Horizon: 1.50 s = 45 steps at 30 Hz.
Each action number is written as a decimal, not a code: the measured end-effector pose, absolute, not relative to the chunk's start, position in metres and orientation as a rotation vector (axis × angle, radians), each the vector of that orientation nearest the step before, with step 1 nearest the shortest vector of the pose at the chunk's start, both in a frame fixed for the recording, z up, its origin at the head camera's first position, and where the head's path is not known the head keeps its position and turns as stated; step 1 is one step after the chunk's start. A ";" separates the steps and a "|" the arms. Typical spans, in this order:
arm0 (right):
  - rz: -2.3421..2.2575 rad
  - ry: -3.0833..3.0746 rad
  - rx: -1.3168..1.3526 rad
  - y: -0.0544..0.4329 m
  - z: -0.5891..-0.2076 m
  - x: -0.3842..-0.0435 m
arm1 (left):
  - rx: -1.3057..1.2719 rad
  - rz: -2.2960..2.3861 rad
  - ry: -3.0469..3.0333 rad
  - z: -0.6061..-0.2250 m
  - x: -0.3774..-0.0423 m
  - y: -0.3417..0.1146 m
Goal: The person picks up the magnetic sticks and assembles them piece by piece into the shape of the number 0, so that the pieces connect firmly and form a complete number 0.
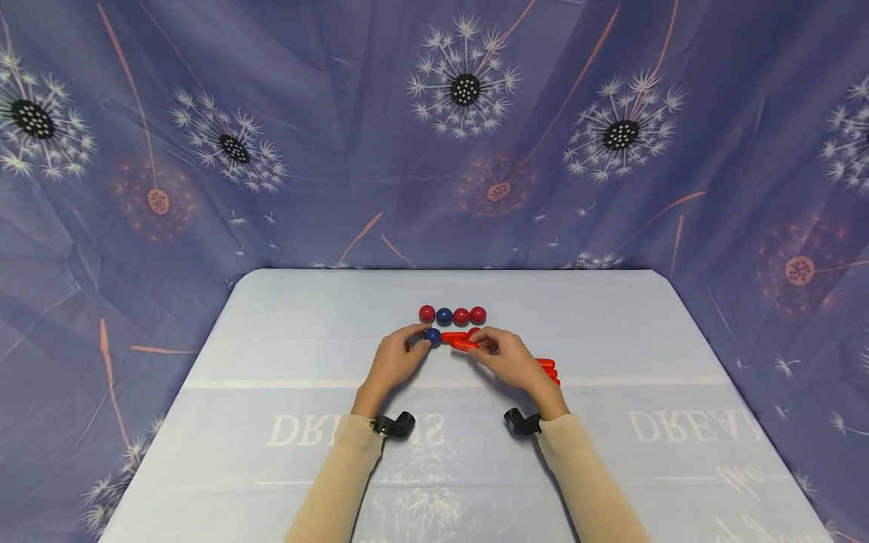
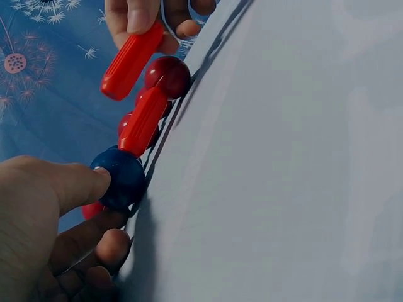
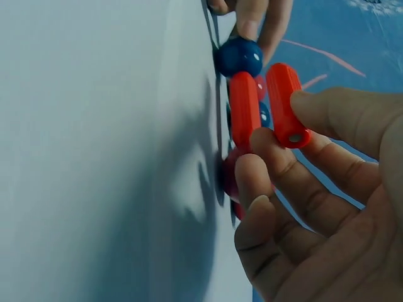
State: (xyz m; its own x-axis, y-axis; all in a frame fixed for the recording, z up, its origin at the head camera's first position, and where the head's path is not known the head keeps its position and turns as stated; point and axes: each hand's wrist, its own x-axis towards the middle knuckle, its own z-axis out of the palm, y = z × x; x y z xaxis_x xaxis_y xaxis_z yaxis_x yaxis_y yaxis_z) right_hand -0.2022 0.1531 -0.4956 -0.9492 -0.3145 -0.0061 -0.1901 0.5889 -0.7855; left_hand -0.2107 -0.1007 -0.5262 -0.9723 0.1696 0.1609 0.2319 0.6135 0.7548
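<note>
My left hand (image 1: 396,360) pinches a blue ball (image 2: 123,179) between thumb and fingers, close on the white table. From that ball a ridged red rod (image 3: 244,110) runs to a dark red ball (image 2: 169,77), end to end in one line. A second red rod (image 3: 281,94), with a small metal disc in its end, is pinched by the thumb and fingers of my right hand (image 1: 511,360). This rod is held above the first one, apart from it in both wrist views. The right fingers are near the dark red ball.
Behind the hands a row of several balls stands on the table, with a red ball (image 1: 427,313) at the left end and a blue ball (image 1: 444,317) beside it. More red rods (image 1: 547,369) lie right of my right wrist. A dandelion-print cloth (image 1: 326,188) hangs beyond the table.
</note>
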 end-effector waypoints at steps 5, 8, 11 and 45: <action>-1.260 2.706 -0.472 0.144 -0.499 -0.203 | -0.357 -1.304 -2.743 -0.526 -0.212 -0.100; -1.253 2.706 -0.457 0.140 -0.502 -0.202 | -0.357 -1.296 -2.744 -0.527 -0.212 -0.101; -1.249 2.702 -0.441 0.137 -0.504 -0.202 | -0.350 -1.291 -2.747 -0.527 -0.212 -0.101; -1.256 2.652 -0.481 0.125 -0.505 -0.204 | -0.335 -1.298 -2.740 -0.531 -0.213 -0.100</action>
